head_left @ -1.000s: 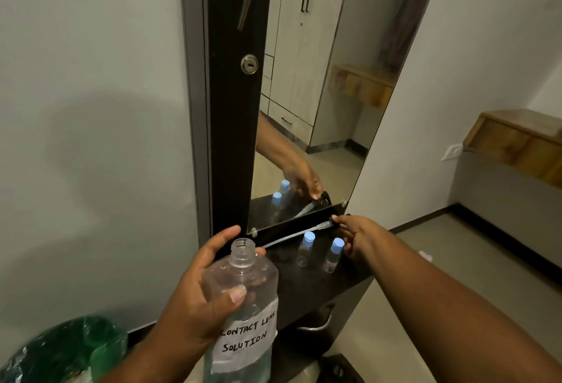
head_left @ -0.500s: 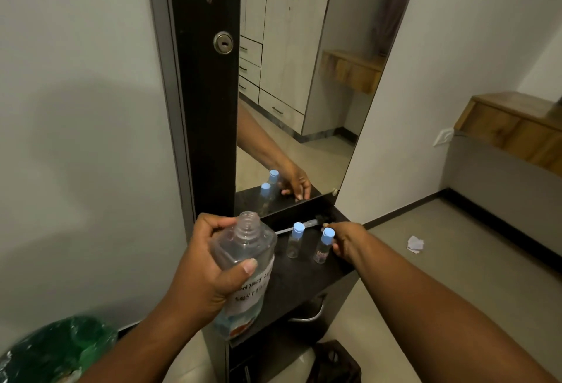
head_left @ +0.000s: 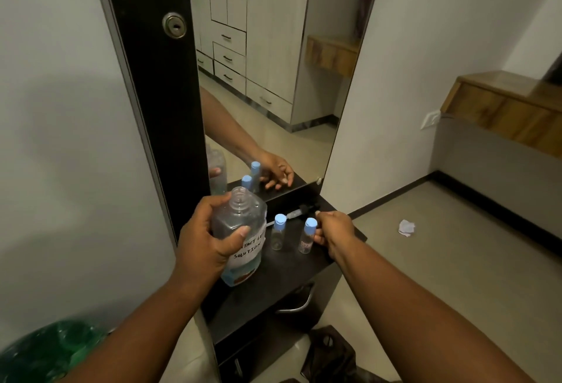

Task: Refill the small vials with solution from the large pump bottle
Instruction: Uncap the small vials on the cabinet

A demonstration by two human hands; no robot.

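With the left hand (head_left: 206,239) gripping the uncapped solution bottle (head_left: 240,230) and the right hand (head_left: 333,229) pinching a capped vial (head_left: 306,235), any tilt could spill solution.

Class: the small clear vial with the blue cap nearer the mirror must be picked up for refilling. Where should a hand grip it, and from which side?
Grip the small clear vial with the blue cap round its body below the cap, coming from the front. It stands upright, the second capped vial stands on its right, and the pump head with tube lies behind.
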